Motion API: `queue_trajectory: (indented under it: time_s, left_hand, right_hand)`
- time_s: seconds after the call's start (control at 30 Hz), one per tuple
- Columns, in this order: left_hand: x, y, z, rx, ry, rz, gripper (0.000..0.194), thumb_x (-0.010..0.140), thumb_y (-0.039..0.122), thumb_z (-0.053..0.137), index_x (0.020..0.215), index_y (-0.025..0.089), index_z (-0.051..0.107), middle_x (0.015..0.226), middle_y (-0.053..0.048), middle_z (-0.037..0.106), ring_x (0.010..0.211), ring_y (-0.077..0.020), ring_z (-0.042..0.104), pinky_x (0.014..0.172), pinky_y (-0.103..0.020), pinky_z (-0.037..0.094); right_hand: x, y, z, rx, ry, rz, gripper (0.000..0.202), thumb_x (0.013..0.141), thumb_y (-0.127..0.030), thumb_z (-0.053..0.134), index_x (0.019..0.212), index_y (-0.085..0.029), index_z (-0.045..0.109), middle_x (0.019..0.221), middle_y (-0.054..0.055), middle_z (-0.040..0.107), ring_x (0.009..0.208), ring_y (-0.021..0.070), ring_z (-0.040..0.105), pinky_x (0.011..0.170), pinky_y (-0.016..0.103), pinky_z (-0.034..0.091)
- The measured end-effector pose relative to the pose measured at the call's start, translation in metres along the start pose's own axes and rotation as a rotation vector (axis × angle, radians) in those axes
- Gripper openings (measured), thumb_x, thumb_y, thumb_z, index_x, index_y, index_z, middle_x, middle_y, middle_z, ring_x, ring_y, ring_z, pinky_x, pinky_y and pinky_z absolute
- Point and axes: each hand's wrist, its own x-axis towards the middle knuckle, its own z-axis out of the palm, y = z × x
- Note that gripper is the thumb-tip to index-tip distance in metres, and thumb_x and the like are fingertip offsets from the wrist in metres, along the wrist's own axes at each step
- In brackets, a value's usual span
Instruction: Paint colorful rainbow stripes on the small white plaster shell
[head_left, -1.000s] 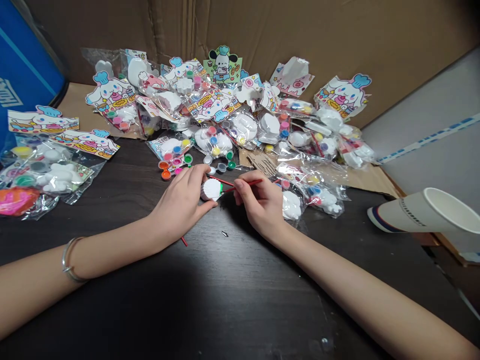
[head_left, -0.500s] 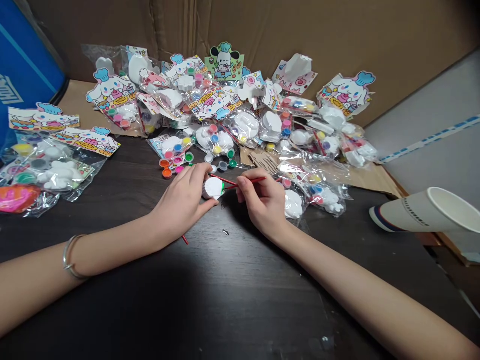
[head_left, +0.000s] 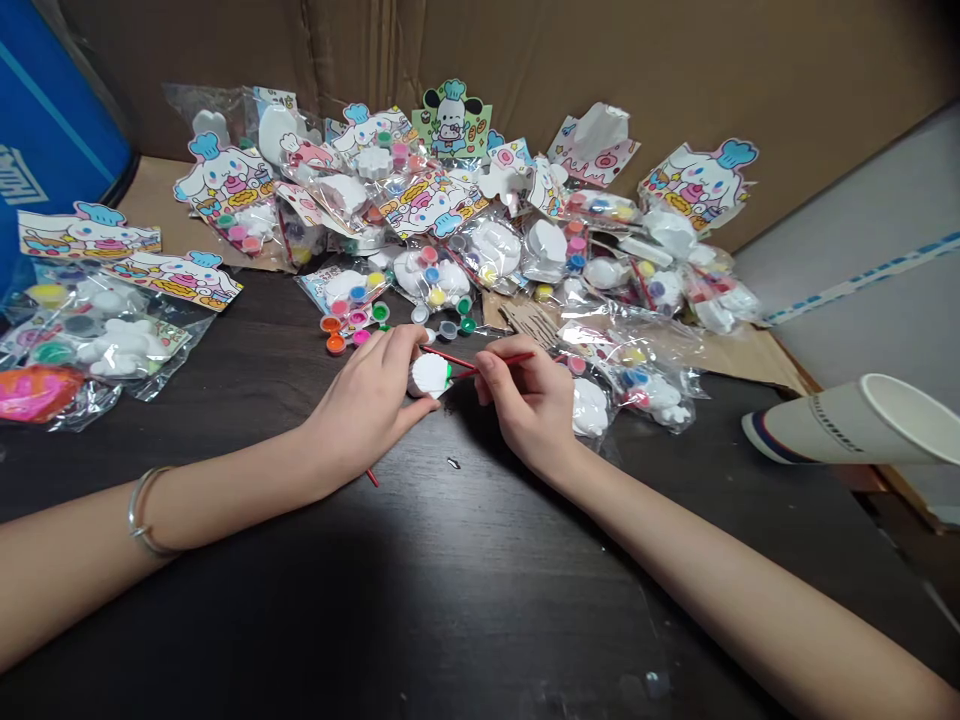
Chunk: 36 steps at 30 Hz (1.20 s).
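Between the thumb and fingers of my left hand (head_left: 371,400) sits a small white figurine (head_left: 429,376) with a ridged edge and a patch of green paint on its right side. My right hand (head_left: 529,398) pinches a thin red paintbrush (head_left: 517,358), its tip at the green patch. Another red stick, probably a second brush, shows its end (head_left: 373,478) below my left wrist; the rest is hidden. Just beyond my left hand stand open paint pots, orange (head_left: 335,343), pink (head_left: 361,338) and green (head_left: 380,312). Grey paint pots (head_left: 448,330) lie behind the figurine.
Bagged figurine kits (head_left: 435,205) with cartoon cards are heaped along the back on cardboard. More bagged kits (head_left: 124,345) lie at the left. A paper cup (head_left: 832,420) stands at the right edge. A small dark-and-white scrap (head_left: 453,463) lies on the dark table (head_left: 480,600).
Almost nothing differs. The view has shifted very slightly, and both hands keep their grip on the figurine and the brush.
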Motion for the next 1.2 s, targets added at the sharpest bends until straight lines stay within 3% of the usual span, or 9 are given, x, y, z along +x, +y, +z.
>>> queue_trajectory:
  time_s: [0.13, 0.37, 0.47, 0.63, 0.83, 1.2]
  left_hand:
    - [0.0003, 0.0000, -0.0002, 0.008, -0.004, 0.008, 0.050, 0.070, 0.013, 0.077, 0.105, 0.015, 0.042, 0.102, -0.008, 0.061, 0.094, -0.0242, 0.059, 0.080, -0.036, 0.051]
    - [0.0022, -0.0001, -0.0001, 0.015, -0.010, 0.006, 0.050, 0.069, 0.014, 0.078, 0.105, 0.015, 0.041, 0.100, -0.008, 0.061, 0.093, -0.0243, 0.060, 0.079, -0.036, 0.052]
    - [0.0019, 0.0005, -0.0007, 0.017, -0.013, 0.006, 0.050, 0.069, 0.013, 0.077, 0.104, 0.015, 0.042, 0.101, -0.008, 0.061, 0.093, -0.0241, 0.060, 0.079, -0.036, 0.051]
    - [0.0016, 0.0009, -0.0010, 0.018, -0.018, -0.001, 0.049, 0.070, 0.014, 0.077, 0.104, 0.015, 0.042, 0.100, -0.008, 0.061, 0.093, -0.0245, 0.060, 0.078, -0.036, 0.051]
    - [0.0025, 0.0011, -0.0006, 0.015, -0.026, -0.018, 0.049, 0.070, 0.014, 0.076, 0.105, 0.016, 0.042, 0.101, -0.008, 0.061, 0.094, -0.0238, 0.060, 0.080, -0.036, 0.051]
    - [0.0019, 0.0023, -0.0021, 0.006, -0.035, -0.029, 0.049, 0.070, 0.013, 0.076, 0.105, 0.015, 0.042, 0.102, -0.008, 0.061, 0.095, -0.0244, 0.060, 0.080, -0.036, 0.051]
  right_hand:
    - [-0.0005, 0.0008, -0.0001, 0.007, 0.037, -0.004, 0.015, 0.089, -0.026, 0.053, 0.075, -0.019, 0.052, 0.056, -0.005, 0.048, 0.046, 0.0065, 0.045, 0.045, 0.021, 0.037]
    - [-0.0016, 0.0012, -0.0007, 0.020, -0.015, -0.050, 0.016, 0.089, -0.024, 0.053, 0.074, -0.019, 0.052, 0.056, -0.005, 0.049, 0.045, 0.0059, 0.046, 0.044, 0.021, 0.037]
    - [-0.0009, 0.0007, -0.0005, 0.007, 0.027, -0.035, 0.016, 0.089, -0.023, 0.053, 0.074, -0.019, 0.051, 0.056, -0.006, 0.048, 0.045, 0.0058, 0.046, 0.043, 0.020, 0.036]
    - [-0.0013, 0.0008, -0.0012, 0.005, -0.036, -0.042, 0.015, 0.089, -0.023, 0.053, 0.074, -0.019, 0.052, 0.056, -0.005, 0.050, 0.045, 0.0059, 0.047, 0.044, 0.020, 0.038]
    - [-0.0001, 0.0007, -0.0001, 0.012, 0.024, -0.021, 0.014, 0.089, -0.022, 0.053, 0.075, -0.019, 0.052, 0.056, -0.005, 0.050, 0.046, 0.0060, 0.047, 0.044, 0.020, 0.037]
    - [-0.0019, 0.0011, -0.0009, 0.039, -0.003, -0.014, 0.016, 0.089, -0.026, 0.053, 0.075, -0.019, 0.053, 0.056, -0.005, 0.051, 0.045, 0.0064, 0.047, 0.044, 0.021, 0.037]
